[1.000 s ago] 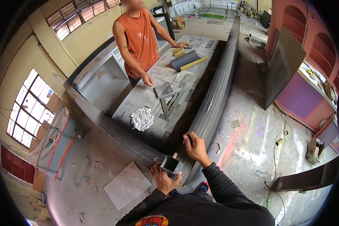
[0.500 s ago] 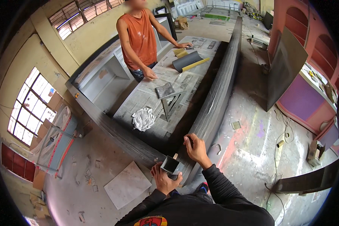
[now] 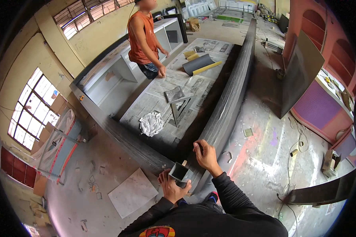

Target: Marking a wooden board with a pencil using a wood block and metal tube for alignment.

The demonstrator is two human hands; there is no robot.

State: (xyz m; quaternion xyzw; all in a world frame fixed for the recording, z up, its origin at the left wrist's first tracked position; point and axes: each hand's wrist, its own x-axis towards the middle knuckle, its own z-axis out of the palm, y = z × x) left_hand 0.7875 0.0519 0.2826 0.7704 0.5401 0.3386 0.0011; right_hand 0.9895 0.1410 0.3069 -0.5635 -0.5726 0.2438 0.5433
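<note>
A small dark square-mouthed container is in my left hand, whose fingers and thumb wrap round its sides. It sits at the near corner of a dark wood-grain frame; a short light-wood stick shows at its far edge. What is inside is too dark to tell. Over the frame's right-hand rail, just right of the container, my right hand is closed with curled fingers. Whatever those fingers hold, if anything, cannot be made out.
Inside the frame, a newspaper-covered board bears a crumpled white bundle, a triangular set square, a grey packet and a sandpaper roll. A co-worker in an orange top stands beyond. A pale tile lies on the floor.
The co-worker has turned and drawn one hand back from the board's far part, leaving a dark item there. My hands and the container stay where they were.
</note>
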